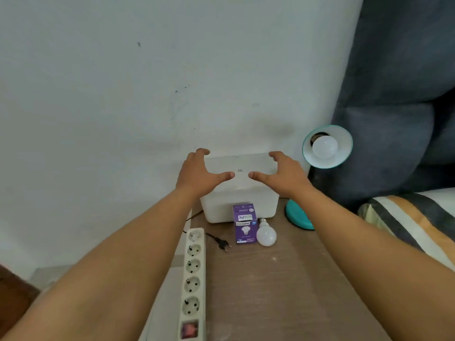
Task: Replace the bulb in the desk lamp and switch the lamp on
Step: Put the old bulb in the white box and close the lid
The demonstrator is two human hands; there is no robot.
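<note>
A teal desk lamp stands at the back right of the wooden table, its shade (342, 148) tilted toward me with a white bulb (324, 146) screwed in, its round base (296, 216) below. A loose white bulb (266, 234) lies on the table beside a purple bulb carton (245, 223). The lamp's black plug (222, 244) lies unplugged next to a white power strip (193, 279). My left hand (198, 173) and my right hand (283, 174) hover over a white box (240, 207), fingers spread, holding nothing.
The white box sits against the white wall. The power strip runs along the table's left edge, its red switch (189, 329) nearest me. A grey upholstered headboard (394, 94) and a striped pillow (406, 222) are to the right.
</note>
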